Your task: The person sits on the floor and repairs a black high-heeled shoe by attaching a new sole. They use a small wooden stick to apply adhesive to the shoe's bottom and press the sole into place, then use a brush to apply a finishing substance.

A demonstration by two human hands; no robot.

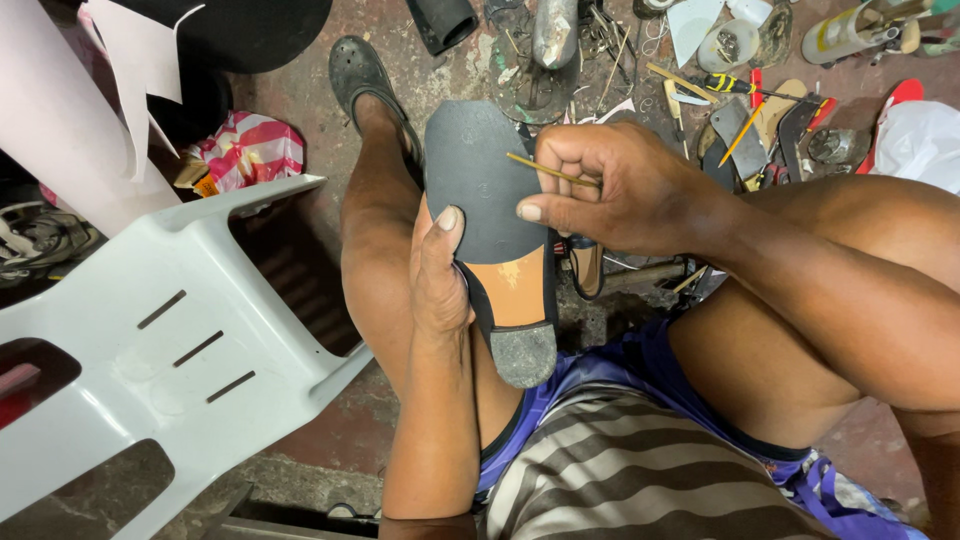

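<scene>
**Sole work on a shoe held across the knee**

I am looking down at an upturned shoe (497, 235), which I am taking as the landmark; it is resting sole-up on my left thigh, heel toward me, toe pointing away. Nearest me, below the shoe's heel, striped and blue shorts (620, 450) are covering my lap. My left hand (440, 275) is clamping the shoe from its left side, thumb lying flat on the black sole. My right hand (610, 190) is closing its fingertips together on a thin stick (550, 171), whose tip is lying over the sole's right edge, with the thumb pressing on that edge.

I am judging the step in hand to be working along the seam or edge of the new sole with the stick, perhaps spreading glue or pressing; the tan patch before the heel is showing bare. The next move seems to call for a steady grip and a slow pass of the stick along the rim, without slipping off.

Left of the shoe, a white plastic chair (190, 330) is lying tipped. Beyond the toe, my foot in a dark clog (362, 72) is standing on a stained concrete floor (320, 110). Further right of the toe, tools (745, 110) and scraps are lying scattered about.
</scene>
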